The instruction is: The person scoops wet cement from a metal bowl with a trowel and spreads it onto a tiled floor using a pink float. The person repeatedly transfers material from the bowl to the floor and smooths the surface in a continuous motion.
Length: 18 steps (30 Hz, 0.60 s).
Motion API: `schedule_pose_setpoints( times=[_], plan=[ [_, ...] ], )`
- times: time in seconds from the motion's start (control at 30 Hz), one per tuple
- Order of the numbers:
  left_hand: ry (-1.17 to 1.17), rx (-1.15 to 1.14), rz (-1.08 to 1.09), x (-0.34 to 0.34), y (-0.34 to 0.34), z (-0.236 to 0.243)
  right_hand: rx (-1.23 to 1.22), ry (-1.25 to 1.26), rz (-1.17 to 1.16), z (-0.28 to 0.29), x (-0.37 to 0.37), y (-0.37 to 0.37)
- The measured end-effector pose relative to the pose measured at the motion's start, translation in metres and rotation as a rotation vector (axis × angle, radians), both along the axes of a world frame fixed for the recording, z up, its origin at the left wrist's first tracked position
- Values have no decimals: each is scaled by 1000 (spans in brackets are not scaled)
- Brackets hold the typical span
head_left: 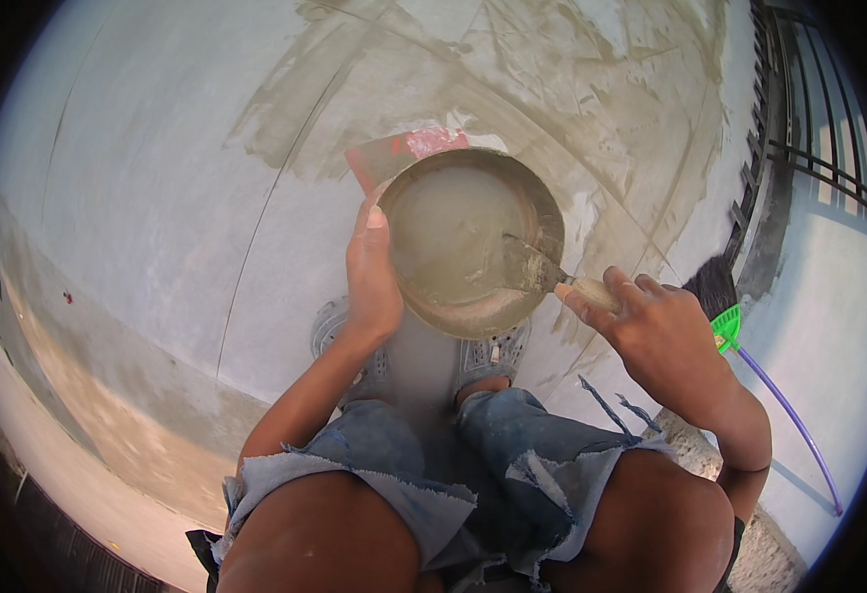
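Observation:
A round metal bowl (550, 203) is held up in front of my knees, with a wet grey-beige mix (453, 222) inside. My left hand (372, 277) grips its left side, thumb at the rim; the other fingers are mostly hidden behind the wall. In my right hand (661, 336) is a putty knife (534, 265), held by its pale handle. Its blade reaches over the bowl's right side and touches the mix, which coats it. Partly behind the bowl's far left rim shows a flat red piece (366, 163) smeared with grey; its full shape is hidden.
Grey-beige smears (641, 109) cover part of the pale floor ahead. My feet in grey clogs (493, 354) are below the bowl. At right lies a broom (726, 324) with black bristles and a purple handle, near a dark metal gate (829, 168).

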<state>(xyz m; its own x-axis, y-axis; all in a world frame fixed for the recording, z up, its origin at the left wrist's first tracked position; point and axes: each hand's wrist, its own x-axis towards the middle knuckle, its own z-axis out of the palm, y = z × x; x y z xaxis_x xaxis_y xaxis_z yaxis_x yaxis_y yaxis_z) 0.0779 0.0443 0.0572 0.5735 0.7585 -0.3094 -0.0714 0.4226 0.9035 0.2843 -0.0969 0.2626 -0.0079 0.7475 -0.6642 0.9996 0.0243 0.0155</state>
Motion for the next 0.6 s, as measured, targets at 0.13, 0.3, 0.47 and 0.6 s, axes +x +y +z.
schedule_pose_setpoints(
  times=[0.13,0.3,0.47,0.6],
  plan=[
    [12,26,32,3,-1,-2,25,97,-77,-5,-2,1],
    [56,104,71,6,-3,1,108,207,-173,-26,-11,-8],
    [41,44,45,2,-7,-5,79,279,-268,-35,-16,-3],
    [15,41,8,3,-9,4,186,330,-325,-43,-23,-3]
  ],
)
